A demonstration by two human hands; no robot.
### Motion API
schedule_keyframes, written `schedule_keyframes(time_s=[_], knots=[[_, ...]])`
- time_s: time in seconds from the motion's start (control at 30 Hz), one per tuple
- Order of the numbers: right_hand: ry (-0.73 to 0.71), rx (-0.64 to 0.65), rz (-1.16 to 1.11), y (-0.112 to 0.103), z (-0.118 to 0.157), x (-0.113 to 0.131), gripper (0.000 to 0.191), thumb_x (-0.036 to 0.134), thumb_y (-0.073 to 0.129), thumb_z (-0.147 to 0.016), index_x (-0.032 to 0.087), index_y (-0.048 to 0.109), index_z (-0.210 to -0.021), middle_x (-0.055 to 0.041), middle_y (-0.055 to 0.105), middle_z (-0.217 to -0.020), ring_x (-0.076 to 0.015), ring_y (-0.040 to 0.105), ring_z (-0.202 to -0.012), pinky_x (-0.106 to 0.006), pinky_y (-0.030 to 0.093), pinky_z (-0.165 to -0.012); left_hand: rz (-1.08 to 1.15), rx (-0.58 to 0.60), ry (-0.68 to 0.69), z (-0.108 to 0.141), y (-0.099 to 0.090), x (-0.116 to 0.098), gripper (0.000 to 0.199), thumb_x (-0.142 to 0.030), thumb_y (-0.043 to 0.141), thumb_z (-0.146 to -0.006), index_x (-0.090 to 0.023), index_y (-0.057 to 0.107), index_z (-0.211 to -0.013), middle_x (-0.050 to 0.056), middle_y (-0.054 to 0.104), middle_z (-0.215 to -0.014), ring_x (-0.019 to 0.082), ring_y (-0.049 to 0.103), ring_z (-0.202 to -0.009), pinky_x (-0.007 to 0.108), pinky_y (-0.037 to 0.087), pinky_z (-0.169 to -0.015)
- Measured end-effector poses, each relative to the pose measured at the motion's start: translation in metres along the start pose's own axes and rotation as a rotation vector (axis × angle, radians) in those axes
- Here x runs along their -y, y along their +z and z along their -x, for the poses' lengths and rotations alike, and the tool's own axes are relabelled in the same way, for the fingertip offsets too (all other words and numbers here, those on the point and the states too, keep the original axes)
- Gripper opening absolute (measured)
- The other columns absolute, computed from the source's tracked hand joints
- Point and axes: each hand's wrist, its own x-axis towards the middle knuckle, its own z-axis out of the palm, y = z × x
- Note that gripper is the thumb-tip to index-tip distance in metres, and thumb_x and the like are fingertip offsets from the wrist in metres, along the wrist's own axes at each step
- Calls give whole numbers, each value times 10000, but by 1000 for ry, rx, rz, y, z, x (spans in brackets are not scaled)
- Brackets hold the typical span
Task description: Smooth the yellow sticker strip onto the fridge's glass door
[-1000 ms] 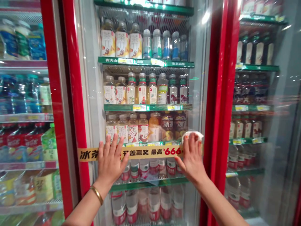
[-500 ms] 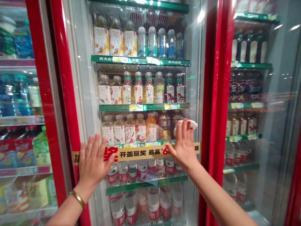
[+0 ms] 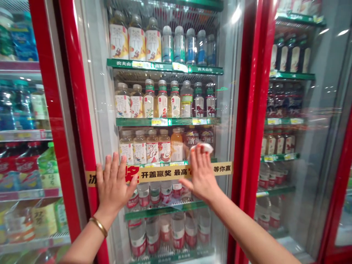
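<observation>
My left hand (image 3: 114, 187), with a gold bangle (image 3: 99, 226) on its wrist, lies with fingers spread over the left end of a yellow banner strip (image 3: 156, 174) on a glass fridge door (image 3: 229, 110). On the right side of the same door, my right hand (image 3: 202, 176) presses flat with its fingers stretched. Under its fingertips is a crumpled white cloth (image 3: 207, 147), mostly covered by the hand. Behind the glass, bottled drinks (image 3: 164, 143) stand in rows on green-edged shelves (image 3: 167, 121).
Red frames (image 3: 79, 110) border the door. To the left, another fridge holds red drink packs (image 3: 27, 167) and other drinks. More bottles (image 3: 280, 145) stand behind glass at the right. Reflections of lights streak the glass.
My right hand has slid left across the glass together with the white cloth, uncovering lettering at the banner's right end. My left hand stays spread and appears slightly further right.
</observation>
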Motion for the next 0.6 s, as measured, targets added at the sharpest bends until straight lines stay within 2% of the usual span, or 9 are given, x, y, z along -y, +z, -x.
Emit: schedule_keyframes(time_s=[0.07, 0.1, 0.17, 0.27, 0.33, 0.4, 0.5, 0.53, 0.6], knots=[[-253, 39, -24, 2, 28, 12, 1166, 861, 429, -971, 138, 9, -1784, -114, 98, -1835, -288, 61, -1726, -481, 396, -1359, -1, -4, -3, 0, 0, 1, 913, -429, 631, -1027, -275, 129, -1774, 92, 140, -1851, 283, 94, -1738, 578, 50, -1426], [-294, 44, -24, 1, 39, 9, 1147, 850, 441, -974, 155, 27, -1788, -94, 106, -1833, -267, 57, -1726, -460, 418, -1348, -1, -4, -5, 0, 0, 1, 914, -431, 632, -1026, -277, 129, -1774, 92, 142, -1850, 285, 97, -1737, 582, 48, -1425], [-163, 29, -4, -5, 46, -14, 1104, 762, 473, -1014, 130, -8, -1781, -137, 5, -1836, -313, 4, -1721, -562, 399, -1347, 2, -2, -9, 0, 0, 0, 918, -436, 631, -1024, -278, 126, -1774, 92, 135, -1851, 289, 93, -1737, 583, 40, -1426], [215, -25, 6, -12, 14, -48, 1057, 638, 450, -1075, 68, -136, -1745, -244, -194, -1801, -452, -70, -1699, -786, 306, -1291, 14, 3, -20, 0, 2, -2, 932, -439, 637, -1015, -290, 118, -1775, 88, 126, -1852, 302, 94, -1736, 594, 39, -1425], [273, -27, -20, -11, -8, -45, 1070, 679, 434, -1070, 105, -167, -1744, -222, -220, -1806, -460, -69, -1707, -789, 252, -1307, 19, 5, -25, 0, 2, -2, 940, -435, 643, -1009, -305, 113, -1774, 82, 125, -1851, 310, 100, -1734, 604, 43, -1423], [71, 23, -63, -5, -8, -23, 1136, 785, 451, -1023, 135, -116, -1762, -211, -110, -1837, -450, 27, -1721, -736, 247, -1339, 20, 1, -23, 0, -1, 0, 940, -430, 649, -1008, -308, 117, -1774, 78, 132, -1849, 310, 110, -1733, 597, 53, -1425], [-323, 105, -109, 2, 29, 2, 1201, 899, 469, -947, 165, 18, -1784, -187, 149, -1848, -397, 246, -1697, -616, 317, -1357, 5, 15, 12, -1, -8, 7, 917, -420, 665, -1004, -316, 168, -1768, 63, 182, -1843, 292, 165, -1724, 548, 108, -1430], [-341, 101, -104, 2, 40, -1, 1181, 880, 476, -958, 164, 30, -1784, -181, 163, -1848, -388, 263, -1692, -598, 328, -1356, -5, 31, 37, -1, -11, 10, 898, -412, 663, -1005, -327, 190, -1764, 49, 202, -1840, 282, 178, -1722, 525, 129, -1430], [-154, 58, -78, -1, 46, -23, 1106, 768, 477, -1023, 141, -35, -1777, -181, 42, -1862, -400, 183, -1713, -622, 315, -1354, -25, 59, 79, 0, -14, 15, 866, -401, 642, -1017, -347, 202, -1760, 21, 211, -1838, 265, 162, -1724, 494, 141, -1429]])
